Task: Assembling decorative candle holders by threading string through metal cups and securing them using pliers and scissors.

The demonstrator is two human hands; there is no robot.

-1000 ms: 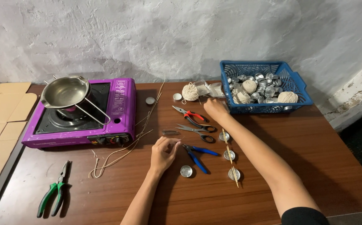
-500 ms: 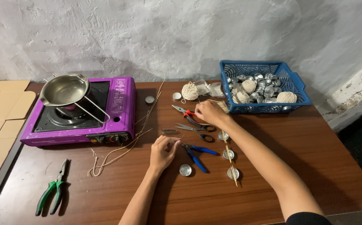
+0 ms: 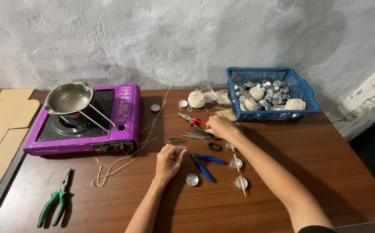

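The right hand (image 3: 220, 127) is curling loosely over the scissors (image 3: 201, 139), fingertips touching them beside the red pliers (image 3: 195, 123). The left hand (image 3: 169, 160) is resting half closed on the table (image 3: 304, 155), holding nothing I can make out. Three pliers are lying about: red, blue (image 3: 202, 162), green (image 3: 55, 203). Four small tins (image 3: 192, 179) are sitting near the hands.

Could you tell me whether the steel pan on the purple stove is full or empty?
Empty: the steel pan shows only its bare, shiny inside as it sits on the purple stove.
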